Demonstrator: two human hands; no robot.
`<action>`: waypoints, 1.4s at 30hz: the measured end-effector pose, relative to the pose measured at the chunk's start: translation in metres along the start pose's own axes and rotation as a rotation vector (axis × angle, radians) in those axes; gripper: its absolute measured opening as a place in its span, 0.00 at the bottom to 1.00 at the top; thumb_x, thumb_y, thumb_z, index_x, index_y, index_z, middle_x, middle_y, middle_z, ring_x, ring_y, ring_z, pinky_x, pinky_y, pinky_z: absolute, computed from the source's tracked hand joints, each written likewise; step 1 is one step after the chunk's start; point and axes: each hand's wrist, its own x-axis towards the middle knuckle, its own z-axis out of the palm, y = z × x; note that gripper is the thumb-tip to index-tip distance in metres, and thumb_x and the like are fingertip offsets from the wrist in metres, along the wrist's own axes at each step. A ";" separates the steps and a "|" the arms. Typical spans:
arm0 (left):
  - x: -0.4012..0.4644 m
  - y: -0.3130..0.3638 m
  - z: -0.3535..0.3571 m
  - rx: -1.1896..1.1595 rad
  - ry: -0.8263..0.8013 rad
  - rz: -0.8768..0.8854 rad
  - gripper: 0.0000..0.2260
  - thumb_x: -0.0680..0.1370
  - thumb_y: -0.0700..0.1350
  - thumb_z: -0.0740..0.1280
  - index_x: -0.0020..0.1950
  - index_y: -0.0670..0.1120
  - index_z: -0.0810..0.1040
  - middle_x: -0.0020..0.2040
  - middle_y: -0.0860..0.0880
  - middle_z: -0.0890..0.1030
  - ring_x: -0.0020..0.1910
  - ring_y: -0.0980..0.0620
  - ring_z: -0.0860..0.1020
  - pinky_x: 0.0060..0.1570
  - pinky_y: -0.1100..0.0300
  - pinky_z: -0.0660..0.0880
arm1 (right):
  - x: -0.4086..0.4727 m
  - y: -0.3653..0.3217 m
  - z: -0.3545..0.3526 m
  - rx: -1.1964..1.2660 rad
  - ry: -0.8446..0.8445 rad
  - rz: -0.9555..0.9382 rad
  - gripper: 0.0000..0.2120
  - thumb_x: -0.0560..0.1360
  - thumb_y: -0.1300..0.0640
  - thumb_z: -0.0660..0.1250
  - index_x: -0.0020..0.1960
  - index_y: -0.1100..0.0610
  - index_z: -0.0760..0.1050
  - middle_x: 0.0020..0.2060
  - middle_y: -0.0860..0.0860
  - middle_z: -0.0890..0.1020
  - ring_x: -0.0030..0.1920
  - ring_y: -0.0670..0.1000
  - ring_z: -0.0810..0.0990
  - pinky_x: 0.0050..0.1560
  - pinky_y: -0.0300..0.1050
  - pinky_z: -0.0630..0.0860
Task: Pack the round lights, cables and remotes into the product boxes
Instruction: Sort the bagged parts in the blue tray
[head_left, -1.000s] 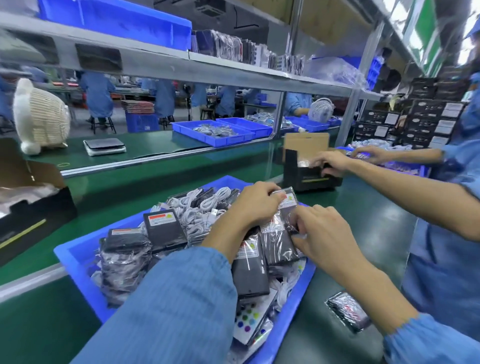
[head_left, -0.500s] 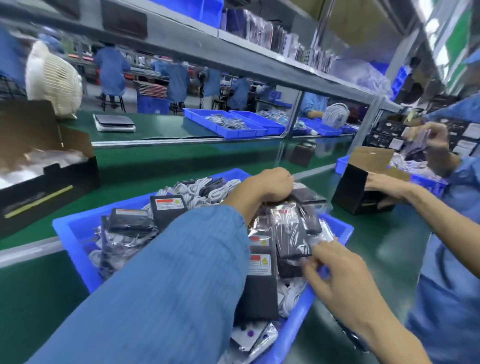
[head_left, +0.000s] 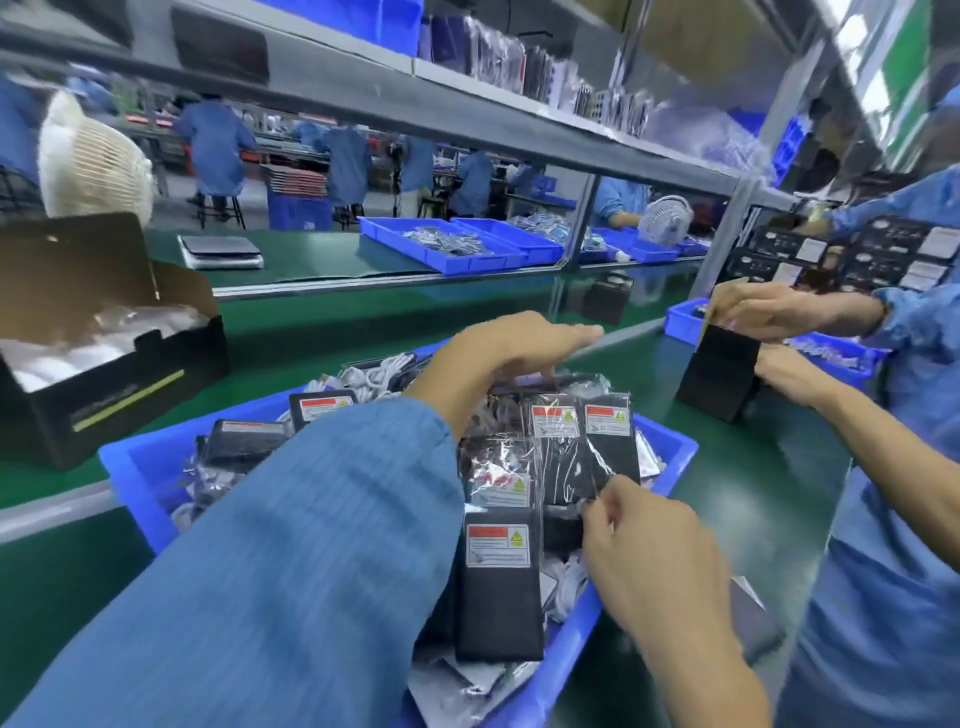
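Head view: a blue tray (head_left: 140, 467) on a green bench holds bagged black remotes (head_left: 498, 587) and white cables (head_left: 374, 374). The left hand (head_left: 498, 348) hovers flat over the pile, fingers straight, holding nothing. The right hand (head_left: 639, 540) pinches the plastic edge of one bagged remote (head_left: 610, 441). An open product box (head_left: 104, 395) sits to the left.

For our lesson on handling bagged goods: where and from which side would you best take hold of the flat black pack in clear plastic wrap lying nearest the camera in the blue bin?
Probably grip the flat black pack in clear plastic wrap by its two long edges, coming from above. It lies flat on top of the pile in the blue plastic bin, label up, long and narrow, so both long sides look exposed.
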 end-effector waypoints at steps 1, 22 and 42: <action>-0.006 0.010 0.000 0.090 -0.002 0.013 0.32 0.73 0.74 0.57 0.51 0.45 0.80 0.54 0.47 0.75 0.52 0.43 0.76 0.52 0.52 0.71 | 0.001 -0.003 -0.001 -0.013 0.005 -0.002 0.12 0.78 0.50 0.54 0.38 0.54 0.65 0.29 0.46 0.66 0.33 0.56 0.67 0.35 0.47 0.62; -0.009 0.016 0.056 0.174 0.355 0.176 0.13 0.66 0.55 0.60 0.44 0.52 0.78 0.46 0.49 0.80 0.50 0.43 0.75 0.44 0.54 0.67 | 0.067 0.074 0.017 0.223 -0.123 -0.189 0.08 0.79 0.43 0.62 0.42 0.44 0.72 0.45 0.41 0.74 0.54 0.54 0.72 0.56 0.50 0.68; -0.190 -0.104 0.002 0.567 0.371 0.160 0.27 0.80 0.64 0.57 0.76 0.56 0.62 0.79 0.46 0.57 0.78 0.47 0.53 0.76 0.40 0.45 | 0.031 -0.023 0.000 0.296 -0.118 -0.271 0.24 0.81 0.46 0.57 0.75 0.51 0.65 0.78 0.58 0.57 0.77 0.60 0.53 0.75 0.57 0.52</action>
